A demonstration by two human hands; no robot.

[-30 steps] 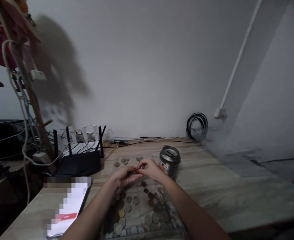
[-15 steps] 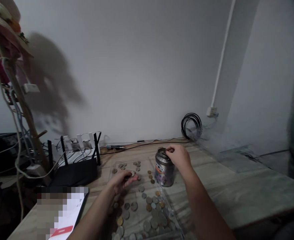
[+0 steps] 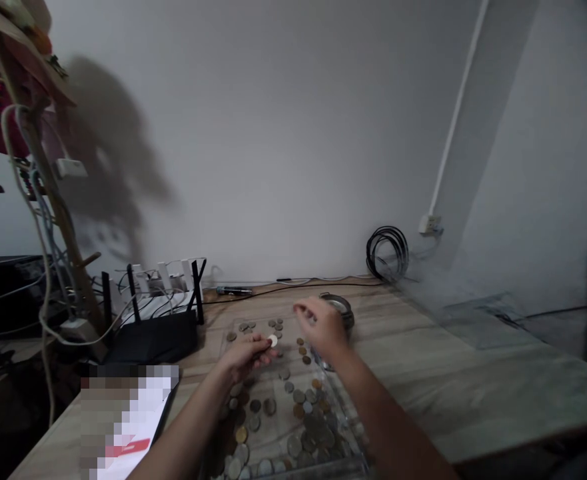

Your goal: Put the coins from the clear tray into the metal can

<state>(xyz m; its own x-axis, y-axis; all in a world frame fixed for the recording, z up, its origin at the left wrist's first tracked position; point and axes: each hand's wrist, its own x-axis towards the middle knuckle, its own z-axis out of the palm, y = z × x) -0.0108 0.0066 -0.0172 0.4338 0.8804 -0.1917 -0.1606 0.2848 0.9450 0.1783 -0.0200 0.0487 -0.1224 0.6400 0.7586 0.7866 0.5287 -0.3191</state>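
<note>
My left hand (image 3: 246, 353) hovers over a clear tray (image 3: 323, 460) strewn with several coins (image 3: 298, 413) and pinches a pale silver coin (image 3: 272, 341) between thumb and fingers. To its right, my right hand (image 3: 320, 325) is in the air with fingers loosely curled and apart, nothing seen in them, blurred by motion. It partly covers a metal tin with a slotted lid (image 3: 340, 308) standing at the tray's far right corner.
A black router (image 3: 153, 333) with antennas and tangled white cables sits at the back left. A phone-like device with a red and white screen (image 3: 133, 420) lies at the front left. A black cable coil (image 3: 387, 253) leans at the wall, a pen (image 3: 233, 291) beside it.
My right hand went from the left hand to the tin's lid, then came back towards the left hand. My left hand now holds up a pale coin.
</note>
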